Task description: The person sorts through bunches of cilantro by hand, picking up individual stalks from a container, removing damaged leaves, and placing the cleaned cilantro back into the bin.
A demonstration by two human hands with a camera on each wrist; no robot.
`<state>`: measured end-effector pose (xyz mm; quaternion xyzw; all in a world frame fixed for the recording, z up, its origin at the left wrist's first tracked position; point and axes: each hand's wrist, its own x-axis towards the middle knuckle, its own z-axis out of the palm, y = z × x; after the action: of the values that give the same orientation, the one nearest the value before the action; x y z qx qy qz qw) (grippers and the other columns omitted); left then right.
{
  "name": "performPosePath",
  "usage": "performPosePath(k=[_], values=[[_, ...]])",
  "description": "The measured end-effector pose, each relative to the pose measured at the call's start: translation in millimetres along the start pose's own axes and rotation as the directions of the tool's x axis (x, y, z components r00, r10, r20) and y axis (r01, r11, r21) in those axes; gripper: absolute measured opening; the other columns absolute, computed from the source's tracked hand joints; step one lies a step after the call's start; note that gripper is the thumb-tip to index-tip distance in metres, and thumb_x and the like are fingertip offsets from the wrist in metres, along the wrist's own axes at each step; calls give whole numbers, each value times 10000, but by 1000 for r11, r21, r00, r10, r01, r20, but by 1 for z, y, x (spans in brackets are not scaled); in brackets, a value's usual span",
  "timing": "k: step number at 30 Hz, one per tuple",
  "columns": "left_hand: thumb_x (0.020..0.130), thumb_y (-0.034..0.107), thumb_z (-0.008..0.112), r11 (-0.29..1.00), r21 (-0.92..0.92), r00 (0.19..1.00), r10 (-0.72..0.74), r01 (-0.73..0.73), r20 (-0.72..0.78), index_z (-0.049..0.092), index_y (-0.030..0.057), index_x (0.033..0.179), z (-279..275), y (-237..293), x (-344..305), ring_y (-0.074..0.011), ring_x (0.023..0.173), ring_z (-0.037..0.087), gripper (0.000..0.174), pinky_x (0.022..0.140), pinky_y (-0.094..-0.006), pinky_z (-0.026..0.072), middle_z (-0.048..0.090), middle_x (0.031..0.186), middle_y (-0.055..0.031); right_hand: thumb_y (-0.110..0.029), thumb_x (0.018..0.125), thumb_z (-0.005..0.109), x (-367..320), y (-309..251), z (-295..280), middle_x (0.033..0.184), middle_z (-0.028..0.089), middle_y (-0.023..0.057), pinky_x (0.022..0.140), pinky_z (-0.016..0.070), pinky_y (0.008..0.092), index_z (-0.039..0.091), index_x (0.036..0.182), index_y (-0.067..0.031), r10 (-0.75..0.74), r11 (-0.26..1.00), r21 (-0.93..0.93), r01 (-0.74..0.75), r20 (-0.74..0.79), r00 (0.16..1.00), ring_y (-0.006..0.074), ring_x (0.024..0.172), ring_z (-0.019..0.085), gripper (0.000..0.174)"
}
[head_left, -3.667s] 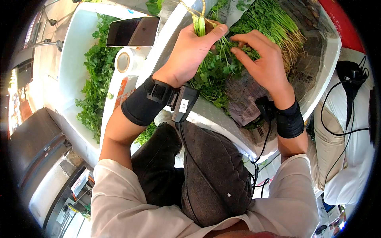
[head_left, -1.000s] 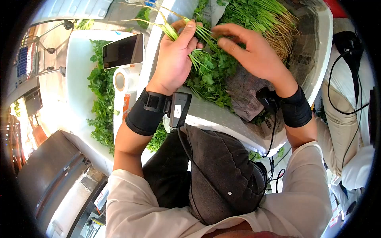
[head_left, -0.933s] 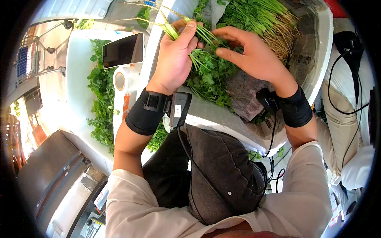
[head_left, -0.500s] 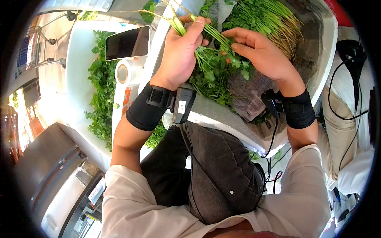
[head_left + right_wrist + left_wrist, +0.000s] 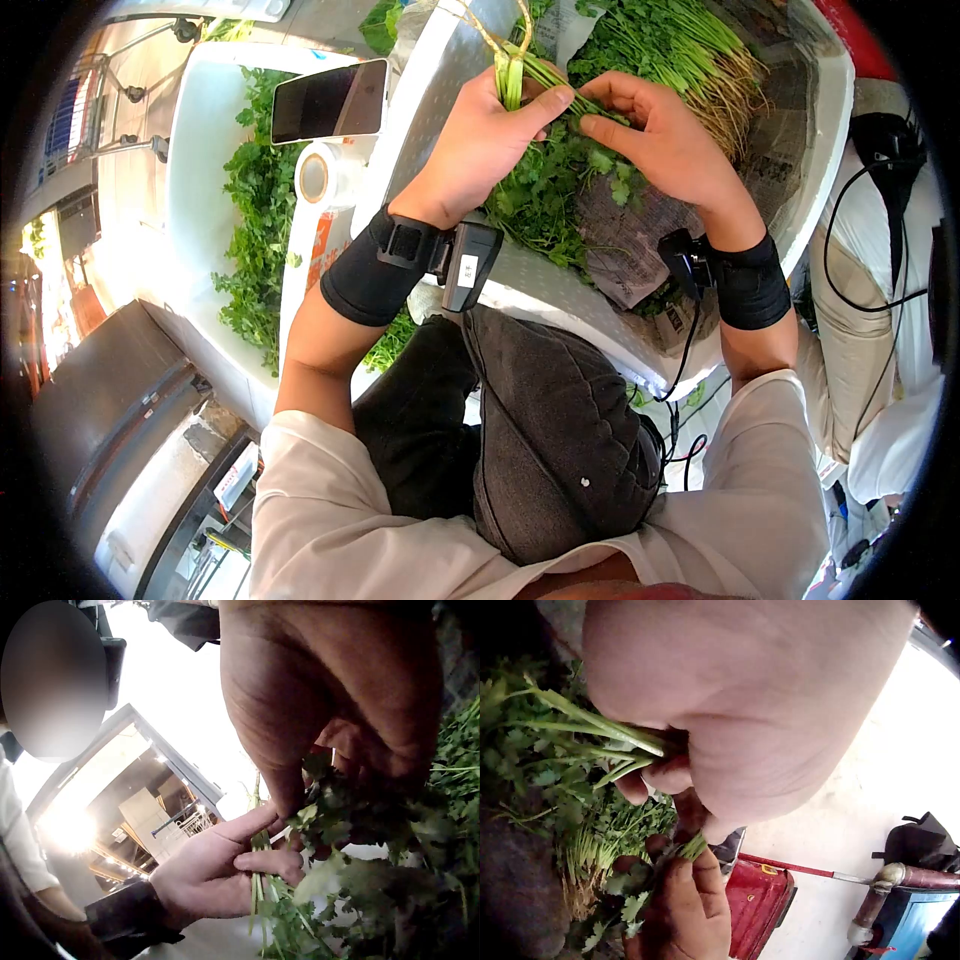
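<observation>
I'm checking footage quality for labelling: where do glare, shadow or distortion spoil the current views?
Head: fisheye bending, black corners, glare at the left edge, but left hand and right hand well lit; left wrist: upper right burns white, herbs at left shaded; right wrist: glare at left, right hand shadowed, herbs dark.
</observation>
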<state>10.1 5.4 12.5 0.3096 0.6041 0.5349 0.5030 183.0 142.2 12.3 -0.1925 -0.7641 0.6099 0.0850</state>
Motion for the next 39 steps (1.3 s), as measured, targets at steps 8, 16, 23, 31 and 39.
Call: performPosePath(k=[8, 16, 23, 31, 39], values=[[1017, 243, 679, 998, 58, 999, -32, 32, -3, 686, 42, 1150, 1, 2, -2, -67, 823, 558, 242, 761, -232, 473, 639, 948, 37, -209, 1005, 659, 1, 2, -4, 930, 668, 12, 707, 502, 258, 661, 1194, 5, 133, 986, 105, -128, -45, 990, 79, 821, 600, 286], [1016, 261, 685, 995, 92, 999, -45, 44, 5, 683, 42, 1146, 2, 4, -2, -67, 822, 558, 254, 759, -236, 476, 640, 951, 38, -188, 988, 670, 0, -9, -5, 923, 681, 32, 705, 497, 261, 649, 1173, 14, 126, 992, 36, -124, -68, 990, 102, 818, 631, 274], [1001, 240, 706, 997, 67, 998, -27, 23, 53, 683, 35, 1178, 3, 2, -3, -63, 821, 567, 271, 755, -236, 478, 659, 942, 36, -155, 963, 696, 0, -9, -4, 930, 691, 36, 715, 495, 260, 651, 1172, 15, 64, 998, 4, -64, -111, 992, 97, 812, 626, 272], [987, 188, 716, 994, 111, 995, 7, -18, 102, 686, 42, 1198, 2, 0, -2, -58, 838, 580, 258, 759, -240, 482, 667, 939, 36, -126, 972, 673, 1, -5, -1, 939, 703, 44, 732, 508, 266, 656, 1167, 14, 17, 1000, 17, -14, -132, 991, 91, 822, 634, 241], [975, 148, 698, 969, 247, 992, -19, -13, 127, 686, 32, 1169, 3, 3, -2, -70, 861, 592, 226, 774, -248, 486, 664, 944, 21, -114, 986, 650, 1, -6, 1, 962, 703, 42, 758, 520, 272, 654, 1153, 17, -35, 999, -10, 33, -163, 986, 91, 839, 638, 213]])
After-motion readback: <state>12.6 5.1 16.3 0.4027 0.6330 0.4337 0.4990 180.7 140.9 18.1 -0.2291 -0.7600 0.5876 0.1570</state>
